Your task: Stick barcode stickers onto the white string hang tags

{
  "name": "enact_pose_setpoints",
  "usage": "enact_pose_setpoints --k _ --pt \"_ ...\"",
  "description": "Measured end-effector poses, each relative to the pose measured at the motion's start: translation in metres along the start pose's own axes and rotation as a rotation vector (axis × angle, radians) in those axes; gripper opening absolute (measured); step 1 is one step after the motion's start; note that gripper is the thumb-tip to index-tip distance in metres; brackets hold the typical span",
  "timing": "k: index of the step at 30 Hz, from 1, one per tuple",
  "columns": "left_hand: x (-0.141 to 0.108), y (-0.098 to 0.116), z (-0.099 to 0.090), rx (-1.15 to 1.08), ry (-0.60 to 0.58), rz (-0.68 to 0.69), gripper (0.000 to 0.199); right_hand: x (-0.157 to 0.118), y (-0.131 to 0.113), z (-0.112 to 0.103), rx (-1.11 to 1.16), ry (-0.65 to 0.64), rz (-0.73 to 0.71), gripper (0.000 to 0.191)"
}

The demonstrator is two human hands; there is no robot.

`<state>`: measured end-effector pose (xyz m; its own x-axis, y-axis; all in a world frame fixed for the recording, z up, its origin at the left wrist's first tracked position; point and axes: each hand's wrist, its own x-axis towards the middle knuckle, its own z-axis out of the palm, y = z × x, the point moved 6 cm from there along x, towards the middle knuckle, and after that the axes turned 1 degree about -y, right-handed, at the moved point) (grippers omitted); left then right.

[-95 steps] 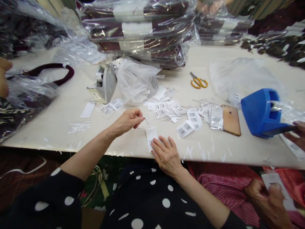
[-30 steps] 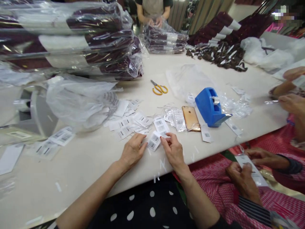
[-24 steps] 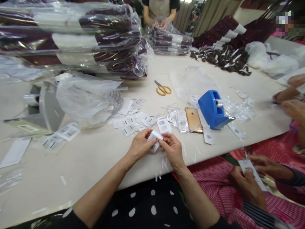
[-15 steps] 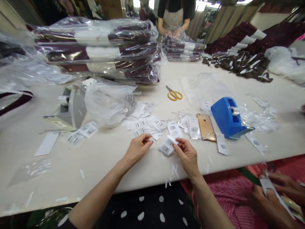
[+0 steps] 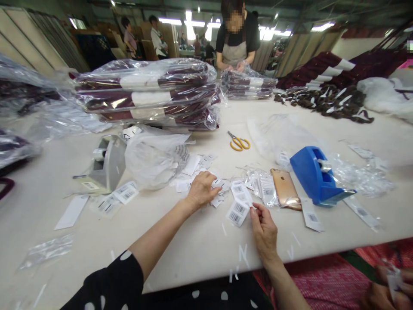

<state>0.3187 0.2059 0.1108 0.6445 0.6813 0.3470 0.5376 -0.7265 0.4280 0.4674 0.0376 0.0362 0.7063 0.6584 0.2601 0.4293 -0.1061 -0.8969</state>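
Observation:
My left hand [image 5: 202,189] reaches over a loose pile of white barcode tags [image 5: 183,186], its thumb and forefinger apart above the tags. Whether its fingertips touch one is hard to see. To the right, my right hand [image 5: 265,228] pinches the edge of a white barcode tag [image 5: 238,213] between thumb and fingers, low over the table. Another barcode tag [image 5: 239,190] lies just behind it, overlapping it. Clear-wrapped tags [image 5: 267,193] lie beyond my right hand, beside a gold phone [image 5: 285,188].
Yellow-handled scissors [image 5: 238,143] lie mid-table. A blue tape dispenser [image 5: 311,174] stands right, a grey tape dispenser [image 5: 111,165] left, near a white plastic bag [image 5: 151,161]. Bagged maroon goods [image 5: 145,99] are stacked behind. A co-worker [image 5: 238,47] works opposite; another person's hands [image 5: 383,288] show lower right.
My left hand has moved forward over the tag pile, its fingers parting from a pinch. My right hand still holds the tag, now lower and flatter. The view has tilted up.

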Motion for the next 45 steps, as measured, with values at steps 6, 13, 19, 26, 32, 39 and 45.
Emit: enact_pose_setpoints --k 6,13,19,26,32,39,45 --pt "0.009 0.034 0.036 0.030 -0.100 0.019 0.012 0.002 -0.001 0.001 0.050 -0.008 -0.002 0.035" --pt "0.030 -0.008 0.012 -0.287 0.086 -0.257 0.015 -0.001 -0.006 -0.006 0.059 0.037 -0.067 0.029" --pt "0.030 -0.039 -0.037 -0.638 0.237 -0.449 0.020 0.007 -0.076 -0.007 0.026 0.098 -0.478 0.019" --pt "0.015 -0.027 -0.065 -0.804 0.334 -0.477 0.022 0.037 -0.135 0.077 -0.215 -0.125 -0.575 0.018" --pt "0.005 -0.020 -0.085 -0.735 0.430 -0.384 0.025 0.021 -0.149 0.097 -0.239 0.096 -0.705 0.027" --pt "-0.001 -0.013 -0.101 -0.650 0.533 -0.324 0.027 0.010 -0.156 0.119 -0.238 0.110 -0.825 0.009" --pt "-0.012 -0.013 -0.115 -0.580 0.594 -0.324 0.025 0.010 -0.153 0.116 0.044 -0.004 -0.784 0.011"
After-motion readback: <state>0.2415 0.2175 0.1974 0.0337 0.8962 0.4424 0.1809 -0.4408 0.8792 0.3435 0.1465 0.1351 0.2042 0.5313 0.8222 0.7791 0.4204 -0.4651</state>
